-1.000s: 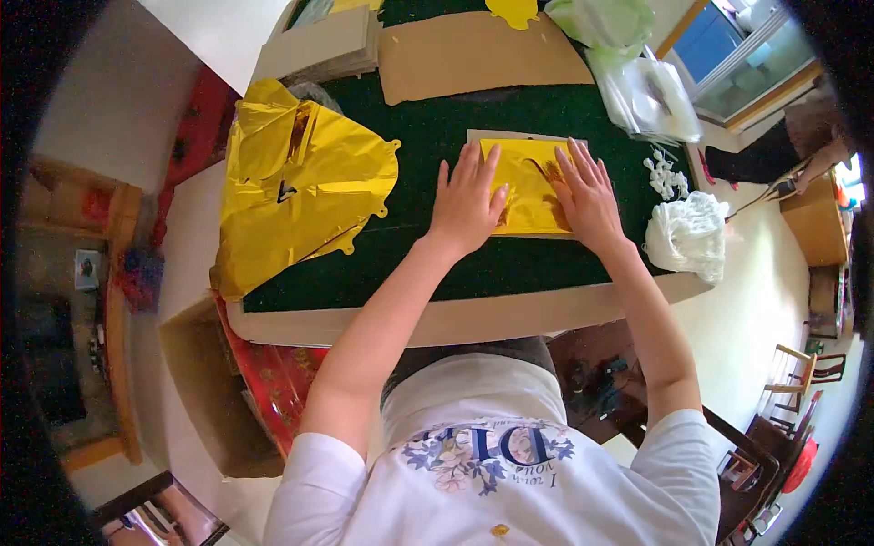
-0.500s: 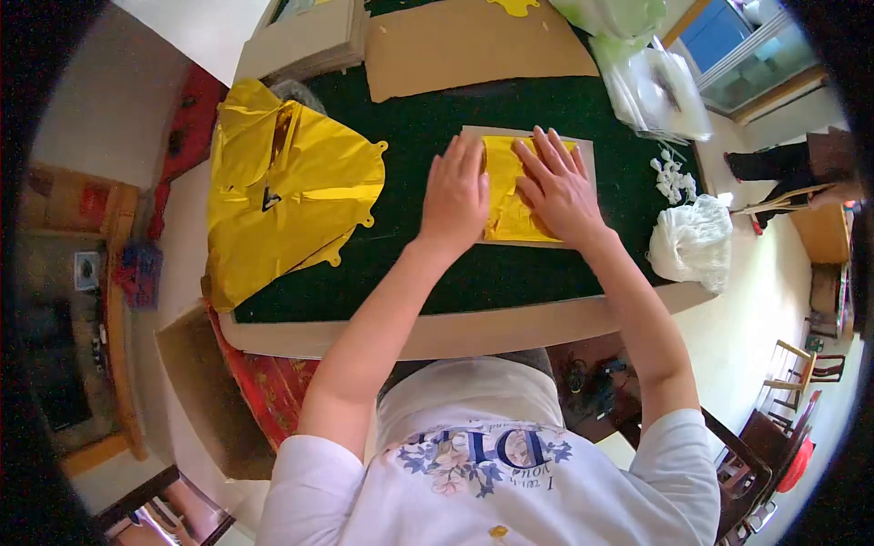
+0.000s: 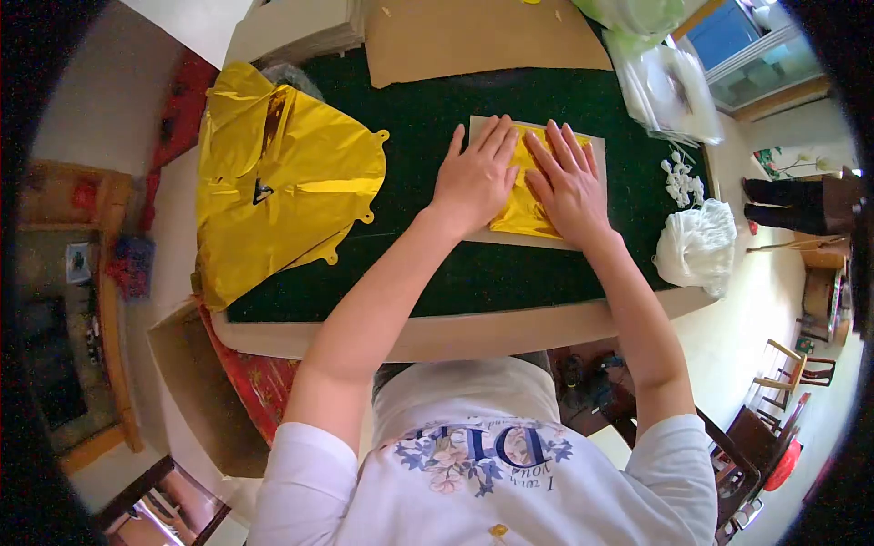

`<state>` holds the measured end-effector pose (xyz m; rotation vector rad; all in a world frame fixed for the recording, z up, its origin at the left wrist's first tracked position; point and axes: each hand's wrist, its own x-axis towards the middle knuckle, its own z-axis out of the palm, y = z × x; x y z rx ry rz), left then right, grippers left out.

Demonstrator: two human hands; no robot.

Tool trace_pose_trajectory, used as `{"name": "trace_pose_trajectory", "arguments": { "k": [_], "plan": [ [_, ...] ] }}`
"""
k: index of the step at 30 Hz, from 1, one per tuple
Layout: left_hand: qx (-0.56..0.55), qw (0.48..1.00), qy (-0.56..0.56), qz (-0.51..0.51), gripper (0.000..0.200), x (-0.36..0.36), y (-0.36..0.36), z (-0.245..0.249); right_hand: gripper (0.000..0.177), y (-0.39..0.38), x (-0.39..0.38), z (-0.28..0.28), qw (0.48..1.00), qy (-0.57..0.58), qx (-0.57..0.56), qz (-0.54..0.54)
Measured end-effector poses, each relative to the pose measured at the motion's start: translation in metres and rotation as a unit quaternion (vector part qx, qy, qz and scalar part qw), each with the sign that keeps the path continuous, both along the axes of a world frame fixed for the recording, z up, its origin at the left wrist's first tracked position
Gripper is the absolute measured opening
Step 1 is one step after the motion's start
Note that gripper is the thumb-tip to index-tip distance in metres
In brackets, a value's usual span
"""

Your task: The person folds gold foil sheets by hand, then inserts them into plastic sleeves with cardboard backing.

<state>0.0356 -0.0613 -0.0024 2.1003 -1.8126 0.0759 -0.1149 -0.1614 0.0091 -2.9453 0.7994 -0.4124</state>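
A folded piece of shiny yellow foil (image 3: 521, 207) lies on a small cardboard sheet (image 3: 544, 242) on the dark green table surface. My left hand (image 3: 475, 184) rests flat on the foil's left part, its fingers outstretched. Flat on the right part lies my right hand (image 3: 574, 189), fingers slightly spread. Both palms hide much of the foil. To the left is a larger, wrinkled yellow foil balloon (image 3: 305, 173), uninflated, with small round tabs along its right edge.
A large cardboard piece (image 3: 482, 41) and a stack of board (image 3: 291, 32) are at the back. Clear plastic bags (image 3: 669, 91), small white pieces (image 3: 681, 180) and a white string bundle (image 3: 699, 244) lie on the right. Farther right stands a person (image 3: 792, 205).
My left hand has moved rightward from the foil's left edge onto its surface, closer to my right hand. My right hand stays on the foil. The camera view has shifted slightly.
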Motion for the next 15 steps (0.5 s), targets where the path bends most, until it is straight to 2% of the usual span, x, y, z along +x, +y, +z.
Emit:
{"name": "trace_pose_trajectory", "arguments": {
  "k": [5,8,11,14,15],
  "plan": [
    [0.009,1.0,-0.01,0.007,0.052,0.001,0.001,0.001,0.05,-0.002,0.001,-0.002,1.0,0.019,-0.017,-0.001],
    [-0.092,0.99,0.102,0.016,0.044,0.008,0.002,-0.003,0.051,-0.003,-0.003,-0.003,1.0,0.024,-0.017,0.01],
    [-0.119,0.979,0.139,0.085,0.032,0.028,0.02,0.0,0.051,-0.003,-0.005,-0.004,1.0,0.018,-0.018,0.011],
    [-0.151,0.986,0.063,0.028,0.027,0.024,0.037,0.002,0.051,-0.004,-0.005,-0.007,1.0,0.0,-0.027,0.016],
    [-0.152,0.987,0.045,0.013,0.031,0.023,0.039,0.004,0.05,-0.004,-0.005,-0.008,0.999,-0.011,-0.026,0.02]
  ]
}}
